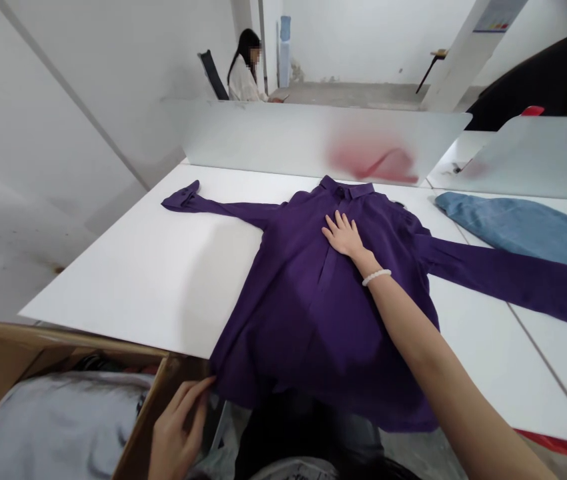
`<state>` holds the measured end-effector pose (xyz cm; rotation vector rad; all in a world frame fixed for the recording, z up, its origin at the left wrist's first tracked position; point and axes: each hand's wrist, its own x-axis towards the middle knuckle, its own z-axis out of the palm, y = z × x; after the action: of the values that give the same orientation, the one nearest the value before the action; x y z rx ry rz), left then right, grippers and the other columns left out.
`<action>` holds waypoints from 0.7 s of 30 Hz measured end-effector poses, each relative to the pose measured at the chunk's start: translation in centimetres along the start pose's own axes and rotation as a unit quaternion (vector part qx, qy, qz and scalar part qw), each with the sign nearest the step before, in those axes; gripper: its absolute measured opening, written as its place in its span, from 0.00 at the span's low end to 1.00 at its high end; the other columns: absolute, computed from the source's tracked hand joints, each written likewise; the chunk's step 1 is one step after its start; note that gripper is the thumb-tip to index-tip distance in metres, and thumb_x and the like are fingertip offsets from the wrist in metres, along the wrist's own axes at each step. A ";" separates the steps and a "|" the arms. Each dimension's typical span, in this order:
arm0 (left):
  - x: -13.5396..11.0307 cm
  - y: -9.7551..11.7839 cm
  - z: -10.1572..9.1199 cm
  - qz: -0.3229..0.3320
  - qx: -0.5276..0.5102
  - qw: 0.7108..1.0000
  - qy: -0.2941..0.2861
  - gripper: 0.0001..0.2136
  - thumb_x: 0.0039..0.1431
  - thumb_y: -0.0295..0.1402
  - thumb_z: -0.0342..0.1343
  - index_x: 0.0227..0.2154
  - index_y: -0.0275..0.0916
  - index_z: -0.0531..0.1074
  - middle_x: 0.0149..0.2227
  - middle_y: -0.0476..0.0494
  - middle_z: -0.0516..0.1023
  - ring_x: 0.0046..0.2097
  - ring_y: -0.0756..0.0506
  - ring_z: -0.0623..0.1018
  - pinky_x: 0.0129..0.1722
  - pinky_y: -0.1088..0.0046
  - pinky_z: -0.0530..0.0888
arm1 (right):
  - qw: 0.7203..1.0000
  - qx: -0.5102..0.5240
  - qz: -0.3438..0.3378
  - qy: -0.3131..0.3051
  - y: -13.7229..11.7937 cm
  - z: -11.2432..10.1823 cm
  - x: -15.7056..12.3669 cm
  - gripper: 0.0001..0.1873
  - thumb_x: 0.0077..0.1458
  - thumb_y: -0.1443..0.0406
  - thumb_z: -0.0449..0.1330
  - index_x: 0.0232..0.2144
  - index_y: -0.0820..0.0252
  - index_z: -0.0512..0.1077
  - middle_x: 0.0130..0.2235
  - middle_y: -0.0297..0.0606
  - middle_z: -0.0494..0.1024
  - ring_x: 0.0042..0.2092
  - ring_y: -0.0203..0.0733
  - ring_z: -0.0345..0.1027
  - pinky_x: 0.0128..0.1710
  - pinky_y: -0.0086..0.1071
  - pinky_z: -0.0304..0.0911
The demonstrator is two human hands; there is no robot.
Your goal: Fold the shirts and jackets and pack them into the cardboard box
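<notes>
We have the purple shirt (pixel 293 313) spread front up beneath our right hand (pixel 343 237), its collar (pixel 361 191) just beyond our fingertips and its hem nearest our body; our right hand lies flat with the fingers spread on the button front, probably to anchor the cloth while the other hand works at an edge; our left hand (pixel 178 427), nearer to us and well to the left, appears to pinch the hem's corner between thumb and fingers, which we take as a way to draw that side straight; one sleeve (pixel 236 210) reaches out beyond and left of our right hand, the other runs off to its right, so the body between them likely lies free of bunched fabric; the white table (pixel 158 287) bears most of the shirt, though the hem hangs past the edge nearest us, perhaps to put the corner within easy reach; just left of our left hand stands a cardboard box (pixel 163 373) with pale cloth (pixel 63 420) inside, seemingly handy there; a blue garment (pixel 518 227) lies well to the right of our right hand, partly behind the far sleeve.
</notes>
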<state>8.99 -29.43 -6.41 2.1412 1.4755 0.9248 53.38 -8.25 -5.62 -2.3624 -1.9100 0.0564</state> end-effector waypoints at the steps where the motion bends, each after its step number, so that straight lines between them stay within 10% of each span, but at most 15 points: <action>1: 0.4 0.2 -0.7 -0.001 0.002 1.000 -0.010 0.11 0.57 0.33 0.49 0.39 0.42 0.76 0.33 0.47 0.78 0.34 0.47 0.78 0.33 0.76 0.74 | 1.000 -0.001 0.000 0.002 0.0 0.0 -0.1 0.30 0.65 0.54 0.39 0.65 0.58 0.49 0.68 0.47 0.43 0.67 0.54 0.35 0.63 0.51 0.37; 5: 5.5 2.1 -2.0 0.001 0.021 0.999 0.044 0.10 0.57 0.38 0.51 0.37 0.44 0.75 0.34 0.48 0.78 0.37 0.45 0.77 0.40 0.72 0.72 | 1.000 -0.005 -0.002 0.014 -0.2 -0.1 -0.3 0.30 0.65 0.54 0.39 0.65 0.59 0.50 0.67 0.47 0.44 0.67 0.55 0.37 0.63 0.51 0.38; 10: 19.4 4.5 1.7 -0.094 -0.122 0.988 -0.022 0.07 0.54 0.36 0.57 0.33 0.41 0.76 0.35 0.45 0.78 0.42 0.43 0.75 0.46 0.70 0.68 | 1.000 0.001 -0.006 0.024 -0.2 0.0 -0.4 0.30 0.65 0.54 0.40 0.65 0.58 0.52 0.67 0.48 0.46 0.67 0.54 0.38 0.63 0.51 0.39; 13: 28.6 4.3 5.1 -0.315 -0.306 0.897 -0.050 0.06 0.51 0.31 0.61 0.24 0.36 0.72 0.24 0.44 0.73 0.33 0.45 0.74 0.37 0.72 0.71 | 0.999 0.007 -0.009 0.032 -0.1 0.1 -0.3 0.30 0.65 0.54 0.41 0.64 0.58 0.53 0.67 0.47 0.47 0.67 0.54 0.39 0.62 0.51 0.40; 21: 40.0 3.4 10.0 -0.371 -0.462 0.805 0.015 0.07 0.60 0.25 0.46 0.27 0.36 0.64 0.20 0.49 0.67 0.25 0.51 0.72 0.33 0.72 0.74 | 0.997 0.033 -0.026 0.071 -0.1 0.3 -0.3 0.29 0.64 0.54 0.42 0.63 0.59 0.56 0.66 0.49 0.51 0.66 0.56 0.41 0.62 0.53 0.41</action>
<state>27.61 6.85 0.75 0.7489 1.2791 1.0310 53.20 -8.52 -5.89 -2.2102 -1.8721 -0.0492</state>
